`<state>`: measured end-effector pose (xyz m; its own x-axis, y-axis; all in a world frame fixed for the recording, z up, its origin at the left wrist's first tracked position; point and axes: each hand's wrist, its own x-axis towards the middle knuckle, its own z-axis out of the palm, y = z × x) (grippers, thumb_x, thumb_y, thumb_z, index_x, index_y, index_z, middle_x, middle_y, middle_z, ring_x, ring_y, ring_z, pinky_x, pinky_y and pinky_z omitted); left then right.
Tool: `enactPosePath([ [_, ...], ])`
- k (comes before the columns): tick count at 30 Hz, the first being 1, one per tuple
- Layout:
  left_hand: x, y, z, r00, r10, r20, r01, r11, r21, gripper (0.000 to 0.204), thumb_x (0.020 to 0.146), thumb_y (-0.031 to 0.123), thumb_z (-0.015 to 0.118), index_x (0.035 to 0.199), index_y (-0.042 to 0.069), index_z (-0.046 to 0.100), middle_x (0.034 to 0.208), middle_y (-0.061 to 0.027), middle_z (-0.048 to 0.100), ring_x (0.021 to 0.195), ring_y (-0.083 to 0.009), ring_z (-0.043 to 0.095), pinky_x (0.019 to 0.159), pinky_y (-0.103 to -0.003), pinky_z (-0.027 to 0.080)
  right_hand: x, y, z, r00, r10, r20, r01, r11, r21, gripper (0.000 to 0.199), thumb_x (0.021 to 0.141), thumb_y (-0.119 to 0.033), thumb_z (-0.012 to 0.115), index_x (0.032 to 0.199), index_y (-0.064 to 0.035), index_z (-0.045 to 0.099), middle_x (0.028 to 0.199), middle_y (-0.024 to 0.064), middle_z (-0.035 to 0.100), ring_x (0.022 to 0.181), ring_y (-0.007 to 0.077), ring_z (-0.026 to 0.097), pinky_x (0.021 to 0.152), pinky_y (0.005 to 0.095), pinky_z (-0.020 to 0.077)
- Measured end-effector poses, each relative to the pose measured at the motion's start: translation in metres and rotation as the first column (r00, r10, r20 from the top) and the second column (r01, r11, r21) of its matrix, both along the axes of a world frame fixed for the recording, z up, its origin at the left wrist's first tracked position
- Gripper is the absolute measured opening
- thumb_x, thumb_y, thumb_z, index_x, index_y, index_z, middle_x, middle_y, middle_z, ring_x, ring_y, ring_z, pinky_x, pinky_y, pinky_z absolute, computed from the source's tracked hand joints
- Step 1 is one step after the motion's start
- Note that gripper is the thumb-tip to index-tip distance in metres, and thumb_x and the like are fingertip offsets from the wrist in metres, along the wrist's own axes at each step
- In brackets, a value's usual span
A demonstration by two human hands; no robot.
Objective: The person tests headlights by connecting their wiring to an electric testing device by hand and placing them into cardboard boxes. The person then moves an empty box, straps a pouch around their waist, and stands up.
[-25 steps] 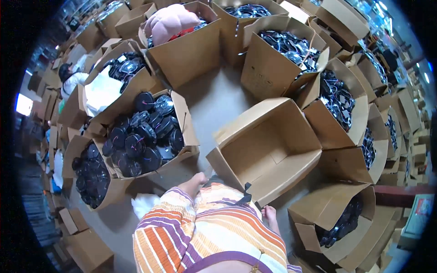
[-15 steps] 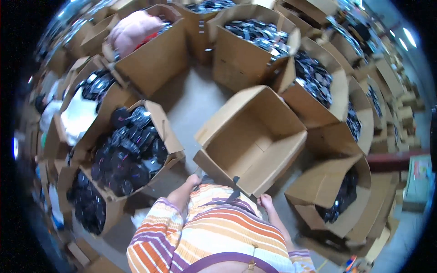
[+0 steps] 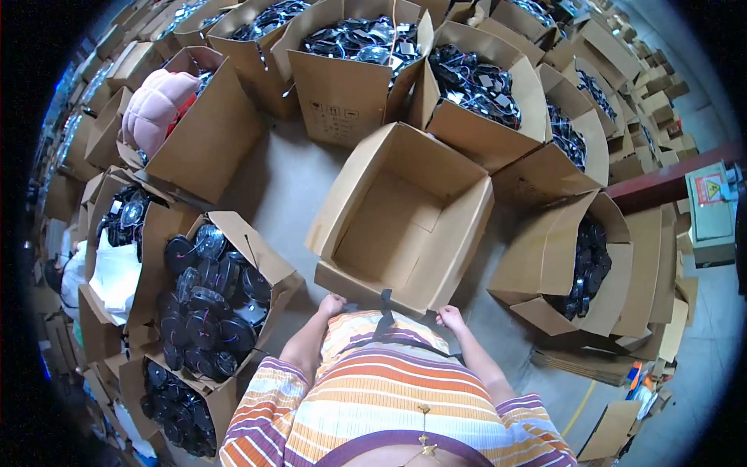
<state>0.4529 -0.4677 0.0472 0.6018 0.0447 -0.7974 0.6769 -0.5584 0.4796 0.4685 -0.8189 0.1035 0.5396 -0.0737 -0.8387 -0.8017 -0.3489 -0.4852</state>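
An open, empty cardboard box (image 3: 387, 219) stands directly in front of me, its near wall close to my waist. My left hand (image 3: 333, 303) is closed beside that wall's left end, at the edge of my striped clothing. On the other side, my right hand (image 3: 450, 317) is closed near the box's near right corner, fingertips pinched together. What either hand holds, if anything, is too small to make out. Between the hands, a black strap (image 3: 386, 310) hangs over the near wall's edge and down my front.
Left of me a carton holds round black parts (image 3: 204, 311). Beyond the empty box, cartons are filled with cabled black parts (image 3: 476, 86). A pink cushion-like item (image 3: 156, 111) tops a carton at far left. At right stand another carton (image 3: 537, 261) and a green metal cabinet (image 3: 710, 214).
The view has turned, so the empty box and the far cartons appear farther left and higher. Both hands remain closed near the box's near side.
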Motion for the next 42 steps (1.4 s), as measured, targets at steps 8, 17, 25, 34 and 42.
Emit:
enactPosePath([
  [8, -0.012, 0.006, 0.008, 1.0, 0.015, 0.008, -0.016, 0.997, 0.076, 0.027, 0.063, 0.026, 0.046, 0.081, 0.008, 0.055, 0.086, -0.0146, 0.051, 0.082, -0.0263, 0.049, 0.072, -0.031, 0.037, 0.0, 0.003, 0.003, 1.0, -0.008, -0.011, 0.009, 0.999, 0.047, 0.015, 0.073, -0.014, 0.038, 0.067, -0.0023, 0.045, 0.053, 0.0057, 0.048, 0.038, 0.0088, 0.042, 0.032, 0.0188, 0.0316],
  [17, -0.023, 0.0, 0.002, 0.998, 0.06, -0.013, -0.058, 0.986, 0.16, 0.021, 0.061, 0.023, 0.048, 0.077, 0.014, 0.058, 0.082, -0.0106, 0.054, 0.077, -0.0238, 0.051, 0.069, -0.03, 0.039, 0.001, 0.003, 0.001, 0.991, 0.129, 0.037, -0.131, 0.99, 0.053, 0.02, 0.075, -0.018, 0.038, 0.067, -0.0022, 0.047, 0.051, 0.0053, 0.049, 0.039, 0.0102, 0.045, 0.033, 0.0197, 0.0322],
  [25, -0.022, -0.001, 0.012, 0.993, 0.116, -0.006, -0.115, 0.989, 0.09, 0.022, 0.064, 0.018, 0.044, 0.078, 0.008, 0.056, 0.087, -0.0131, 0.051, 0.078, -0.0264, 0.05, 0.068, -0.033, 0.04, 0.0, -0.001, -0.008, 0.986, 0.168, 0.019, -0.169, 0.986, 0.01, 0.019, 0.074, -0.018, 0.04, 0.067, -0.0025, 0.048, 0.055, 0.005, 0.051, 0.042, 0.0091, 0.046, 0.035, 0.0192, 0.0334],
  [34, -0.034, -0.001, 0.018, 0.976, 0.218, 0.022, -0.219, 0.971, 0.091, 0.019, 0.062, 0.014, 0.045, 0.073, 0.006, 0.057, 0.081, -0.0145, 0.052, 0.074, -0.0273, 0.051, 0.064, -0.034, 0.04, 0.003, 0.003, -0.004, 0.982, 0.183, 0.039, -0.184, 0.983, 0.02, 0.02, 0.075, -0.017, 0.039, 0.067, -0.0016, 0.048, 0.056, 0.0067, 0.05, 0.041, 0.0112, 0.046, 0.035, 0.0202, 0.0341],
  [42, -0.031, 0.002, 0.033, 0.984, 0.174, -0.032, -0.17, 0.979, 0.109, 0.02, 0.063, 0.022, 0.047, 0.077, 0.012, 0.058, 0.084, -0.01, 0.053, 0.077, -0.0231, 0.05, 0.069, -0.031, 0.039, 0.004, -0.001, -0.015, 0.991, 0.129, 0.021, -0.13, 0.99, 0.046, 0.019, 0.074, -0.016, 0.038, 0.067, -0.0005, 0.047, 0.056, 0.0081, 0.05, 0.044, 0.0128, 0.048, 0.037, 0.0216, 0.0369],
])
